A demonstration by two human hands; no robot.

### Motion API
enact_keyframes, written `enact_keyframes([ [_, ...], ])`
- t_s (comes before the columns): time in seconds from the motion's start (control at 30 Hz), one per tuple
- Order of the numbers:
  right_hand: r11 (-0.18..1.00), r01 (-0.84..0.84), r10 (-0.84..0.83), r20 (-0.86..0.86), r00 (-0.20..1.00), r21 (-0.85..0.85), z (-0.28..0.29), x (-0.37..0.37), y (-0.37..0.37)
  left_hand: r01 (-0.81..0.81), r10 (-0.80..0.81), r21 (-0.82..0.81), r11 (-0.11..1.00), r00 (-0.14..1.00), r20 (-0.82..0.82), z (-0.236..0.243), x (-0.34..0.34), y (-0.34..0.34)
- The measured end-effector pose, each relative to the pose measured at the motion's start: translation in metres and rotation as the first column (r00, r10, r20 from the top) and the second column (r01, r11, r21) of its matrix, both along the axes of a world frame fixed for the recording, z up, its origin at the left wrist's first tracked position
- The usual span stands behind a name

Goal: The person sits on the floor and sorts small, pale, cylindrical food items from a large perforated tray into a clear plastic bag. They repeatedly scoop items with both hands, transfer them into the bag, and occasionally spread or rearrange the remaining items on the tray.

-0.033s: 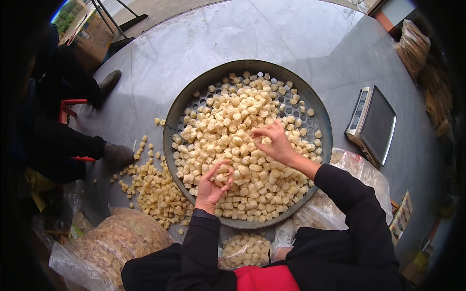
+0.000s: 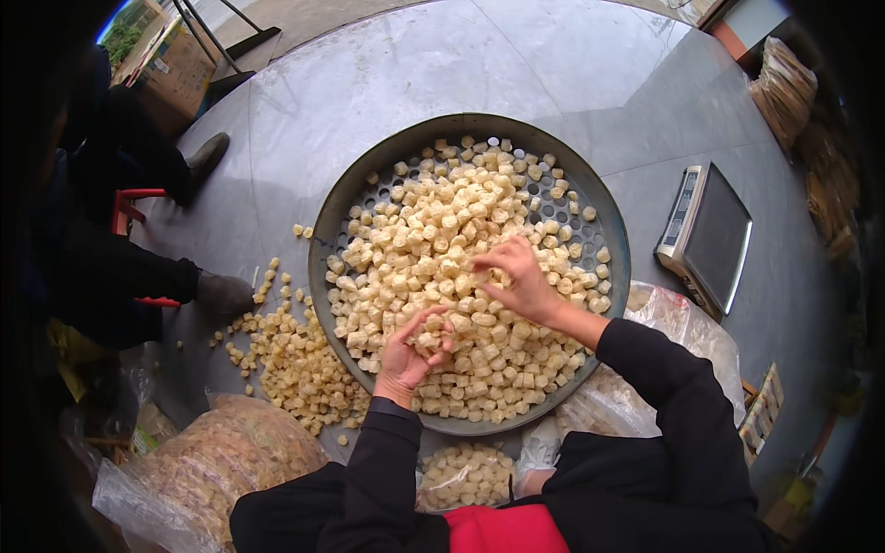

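Observation:
A large round dark metal sieve with a holed bottom holds a heap of short, pale cream cylindrical pieces. My left hand is over the near part of the heap, its fingers curled round several of these pieces. To its upper right, above the middle of the heap, my right hand has its thumb and fingers bent and apart, with nothing visible between them. Behind the near rim, a clear bag of similar pieces sits between my legs.
Loose pieces are spilled on the grey floor left of the sieve. A full plastic sack lies at lower left, another clear bag at right. A flat scale stands far right. Another person's shoes are at left.
My left hand has shifted slightly right and my right hand slightly left and nearer, bringing them a little closer together. The sieve and surroundings look the same.

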State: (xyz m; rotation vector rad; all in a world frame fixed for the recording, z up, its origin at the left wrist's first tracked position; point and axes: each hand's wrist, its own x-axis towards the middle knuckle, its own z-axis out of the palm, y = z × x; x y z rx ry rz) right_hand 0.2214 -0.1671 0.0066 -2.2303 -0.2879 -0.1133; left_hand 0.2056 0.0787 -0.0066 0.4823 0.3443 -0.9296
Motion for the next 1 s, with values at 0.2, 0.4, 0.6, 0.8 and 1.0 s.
enact_keyframes([
  [0.2, 0.965, -0.187, 0.194, -0.02, 0.981, 0.184, 0.022, -0.054, 0.047, -0.023, 0.056, 0.134, 0.991, 0.967, -0.247, -0.007, -0.028, -0.024],
  [0.4, 0.976, -0.185, 0.172, 0.106, 0.979, 0.118, 0.013, -0.058, 0.051, -0.262, 0.245, -0.268, 0.927, 0.965, -0.094, -0.028, -0.009, 0.027],
  [0.6, 0.899, -0.434, 0.438, 0.13, 0.889, -0.059, -0.004, -0.082, 0.038, -0.762, 0.761, -0.004, 0.648, 0.646, 0.058, -0.014, 0.024, 0.108],
  [0.8, 0.619, -0.651, 0.743, 0.061, 0.666, -0.439, -0.027, -0.12, 0.044, -0.758, 0.938, 0.649, -0.056, 0.183, 0.294, -0.037, 0.021, 0.156],
  [1.0, 0.583, -0.677, 0.755, -0.007, 0.655, -0.45, -0.047, -0.118, 0.034, -0.549, 0.756, 0.756, -0.357, 0.306, 0.579, -0.024, 0.022, 0.128],
])
